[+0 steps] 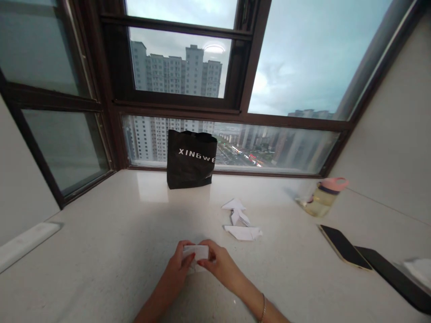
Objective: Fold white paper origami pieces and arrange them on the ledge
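Both my hands meet low in the middle of the view over a pale stone counter. Between them is a small folded piece of white paper. My left hand pinches its left side with thumb and fingers. My right hand pinches its right side, and a thin bracelet shows on that wrist. The paper sits just above or on the counter; I cannot tell which.
Several folded white paper shapes lie beyond my hands. A black bag stands by the window. A pink-lidded bottle lies at right, near two phones and a white sheet. A white strip lies at left.
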A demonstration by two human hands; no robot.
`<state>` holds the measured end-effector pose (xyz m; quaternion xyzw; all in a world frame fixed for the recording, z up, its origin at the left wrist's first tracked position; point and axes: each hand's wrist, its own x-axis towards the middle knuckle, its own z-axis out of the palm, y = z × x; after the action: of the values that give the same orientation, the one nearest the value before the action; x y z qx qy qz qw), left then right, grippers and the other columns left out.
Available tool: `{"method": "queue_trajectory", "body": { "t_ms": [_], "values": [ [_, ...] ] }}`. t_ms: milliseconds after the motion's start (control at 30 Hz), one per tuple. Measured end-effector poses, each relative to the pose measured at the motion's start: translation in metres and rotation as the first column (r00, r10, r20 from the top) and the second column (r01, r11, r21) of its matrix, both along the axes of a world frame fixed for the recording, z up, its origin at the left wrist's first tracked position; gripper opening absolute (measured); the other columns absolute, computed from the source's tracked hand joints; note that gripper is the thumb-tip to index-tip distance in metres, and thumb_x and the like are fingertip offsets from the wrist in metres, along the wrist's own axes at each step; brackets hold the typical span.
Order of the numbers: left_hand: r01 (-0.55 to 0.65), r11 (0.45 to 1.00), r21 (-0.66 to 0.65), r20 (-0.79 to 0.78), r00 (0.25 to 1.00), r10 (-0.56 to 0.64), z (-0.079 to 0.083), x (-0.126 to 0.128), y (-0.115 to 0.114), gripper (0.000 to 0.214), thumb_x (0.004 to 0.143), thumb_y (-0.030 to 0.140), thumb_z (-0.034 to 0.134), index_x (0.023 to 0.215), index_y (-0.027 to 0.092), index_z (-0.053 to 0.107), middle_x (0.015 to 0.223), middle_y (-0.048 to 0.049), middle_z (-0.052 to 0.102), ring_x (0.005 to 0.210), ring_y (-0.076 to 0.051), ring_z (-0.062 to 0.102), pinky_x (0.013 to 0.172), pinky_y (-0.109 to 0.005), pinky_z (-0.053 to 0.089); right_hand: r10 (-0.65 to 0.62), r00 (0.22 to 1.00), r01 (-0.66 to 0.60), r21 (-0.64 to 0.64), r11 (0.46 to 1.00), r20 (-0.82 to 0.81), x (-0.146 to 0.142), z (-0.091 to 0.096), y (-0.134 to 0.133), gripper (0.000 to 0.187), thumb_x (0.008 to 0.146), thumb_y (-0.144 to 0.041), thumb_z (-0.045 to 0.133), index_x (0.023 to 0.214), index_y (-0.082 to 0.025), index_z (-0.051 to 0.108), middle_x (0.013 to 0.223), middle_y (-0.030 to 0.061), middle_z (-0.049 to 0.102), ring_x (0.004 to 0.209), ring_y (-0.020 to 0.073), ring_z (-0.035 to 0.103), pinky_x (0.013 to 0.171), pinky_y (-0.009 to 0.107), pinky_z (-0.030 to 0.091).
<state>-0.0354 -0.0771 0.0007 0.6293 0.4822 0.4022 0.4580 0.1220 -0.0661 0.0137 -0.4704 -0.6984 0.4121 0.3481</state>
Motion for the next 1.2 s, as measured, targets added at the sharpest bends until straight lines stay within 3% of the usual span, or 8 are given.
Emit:
{"method": "queue_trajectory", "body": {
  "t_ms": [167, 400, 633, 733, 800, 933, 1067, 1200],
  "values": [
    [0.029, 0.997, -0.075, 0.092, 0.996, -0.022, -0.004, 0.014, 0.004, 0.048, 0.077, 0.044, 0.043, 0.116, 0.018, 0.033, 0.093, -0.0058, 0.057, 0.074, -0.015, 0.059, 0.065, -0.026, 0.045, -0.139, 0.950, 0.098, -0.157, 0.983, -0.280, 0.050, -0.021, 0.009, 0.045, 0.060, -0.036, 0.063, 0.096, -0.019, 0.042, 0.054, -0.0084, 0.050, 0.049, 0.0105, 0.049, 0.049, 0.022, 0.037],
    [0.114, 0.993, -0.039, 0.009, 0.993, -0.114, -0.006, 0.014, 0.011, 0.036, 0.077, 0.027, 0.041, 0.112, 0.020, 0.042, 0.085, -0.0040, 0.060, 0.070, -0.014, 0.061, 0.068, -0.027, 0.045, -0.426, 0.866, 0.456, -0.064, 0.888, 0.262, 0.147, -0.023, 0.011, 0.064, 0.062, -0.017, 0.055, 0.118, -0.018, 0.023, 0.046, -0.0150, 0.036, 0.044, 0.0108, 0.044, 0.046, 0.021, 0.030],
    [0.174, 0.980, 0.091, -0.129, 0.978, -0.162, 0.019, 0.024, 0.035, 0.033, 0.075, 0.019, 0.037, 0.107, 0.019, 0.047, 0.080, -0.0026, 0.063, 0.074, -0.013, 0.060, 0.072, -0.026, 0.045, -0.486, 0.563, 0.435, 0.260, 0.862, 0.669, 0.141, -0.017, 0.013, 0.057, 0.061, -0.005, 0.055, 0.114, -0.014, 0.034, 0.083, 0.0062, 0.060, 0.079, 0.0207, 0.058, 0.065, 0.027, 0.041],
    [0.151, 0.977, 0.148, -0.232, 0.966, -0.114, 0.027, 0.021, 0.048, 0.032, 0.076, 0.020, 0.036, 0.106, 0.019, 0.049, 0.083, -0.0032, 0.064, 0.078, -0.013, 0.059, 0.075, -0.026, 0.044, -0.576, 0.345, 0.379, 0.451, 0.808, 0.741, 0.132, -0.005, 0.013, 0.057, 0.058, -0.002, 0.056, 0.112, -0.014, 0.041, 0.113, 0.0164, 0.051, 0.101, 0.0284, 0.049, 0.076, 0.035, 0.042],
    [0.121, 0.974, 0.189, -0.288, 0.956, -0.063, 0.027, 0.017, 0.059, 0.031, 0.077, 0.021, 0.036, 0.103, 0.018, 0.051, 0.088, -0.0047, 0.064, 0.083, -0.014, 0.059, 0.079, -0.028, 0.044, -0.628, 0.283, 0.359, 0.527, 0.771, 0.725, 0.121, 0.005, 0.015, 0.057, 0.061, 0.001, 0.050, 0.115, -0.013, 0.042, 0.122, 0.0185, 0.044, 0.107, 0.0301, 0.045, 0.080, 0.039, 0.042],
    [0.054, 0.951, 0.305, -0.432, 0.898, 0.088, 0.011, 0.010, 0.083, 0.032, 0.077, 0.021, 0.034, 0.100, 0.016, 0.056, 0.104, -0.0087, 0.061, 0.101, -0.018, 0.054, 0.091, -0.033, 0.038, -0.596, 0.457, 0.287, 0.525, 0.801, 0.660, 0.071, 0.010, 0.030, 0.060, 0.065, 0.002, 0.040, 0.123, -0.012, 0.039, 0.131, 0.0170, 0.037, 0.119, 0.0268, 0.036, 0.093, 0.041, 0.035],
    [0.026, 0.930, 0.368, -0.603, 0.768, 0.217, -0.019, 0.002, 0.099, 0.041, 0.079, 0.023, 0.032, 0.112, 0.011, 0.052, 0.119, -0.0128, 0.054, 0.114, -0.020, 0.046, 0.097, -0.038, 0.033, -0.278, 0.713, 0.052, 0.346, 0.937, 0.644, 0.003, -0.009, 0.051, 0.060, 0.070, -0.013, 0.048, 0.128, -0.011, 0.034, 0.135, 0.0164, 0.034, 0.126, 0.0262, 0.026, 0.100, 0.042, 0.026],
    [0.076, 0.948, 0.310, -0.756, 0.624, 0.197, -0.036, -0.006, 0.100, 0.045, 0.082, 0.020, 0.025, 0.120, 0.013, 0.047, 0.128, -0.0123, 0.046, 0.120, -0.022, 0.039, 0.100, -0.046, 0.026, -0.022, 0.773, -0.103, 0.160, 0.982, 0.634, -0.031, -0.023, 0.065, 0.062, 0.079, -0.033, 0.044, 0.133, -0.011, 0.024, 0.139, 0.0170, 0.027, 0.130, 0.0270, 0.015, 0.102, 0.049, 0.018]
  ]
}}
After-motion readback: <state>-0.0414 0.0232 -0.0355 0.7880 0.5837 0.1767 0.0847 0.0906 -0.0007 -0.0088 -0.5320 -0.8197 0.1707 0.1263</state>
